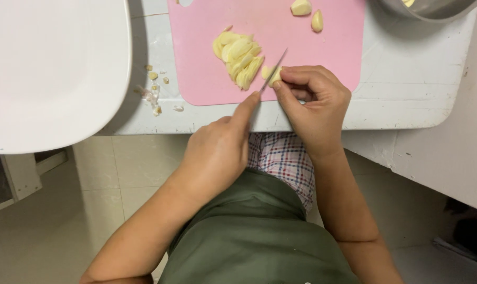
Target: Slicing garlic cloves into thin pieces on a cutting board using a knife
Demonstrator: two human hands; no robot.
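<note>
While the left hand (217, 152) wraps around the handle of a small knife (274, 71), its forefinger stretched straight along the back of the blade, the right hand (313, 100) curls its fingertips tight onto a pale garlic clove (274, 75) and pins it to the cutting board (301, 47). The blade is thin, narrow and grey, and it slants down into the clove just beside the right fingertips; the handle itself is hidden inside the closed left fist. The clove sits near the board's front edge, half covered by the right thumb and fingers. The board is a flat, matte pink sheet with rounded corners, lying on a worn, whitish tabletop (407, 89) that shows scuffs and faint lines. Just to the left of the clove lies a loose heap of garlic slices (238, 57), thin, creamy-yellow and overlapping like scales. Two whole peeled cloves (308, 13), smooth and rounded, rest near the far edge of the board, well apart from the hands. Dry papery garlic scraps (155, 92) are scattered on the table just off the board's left side. A smooth white rounded tray (49, 73) fills the left of the view, and the rim of a metal bowl (433, 9) shows at the top right. Below the table edge, a green apron (254, 236) covers checked cloth.
</note>
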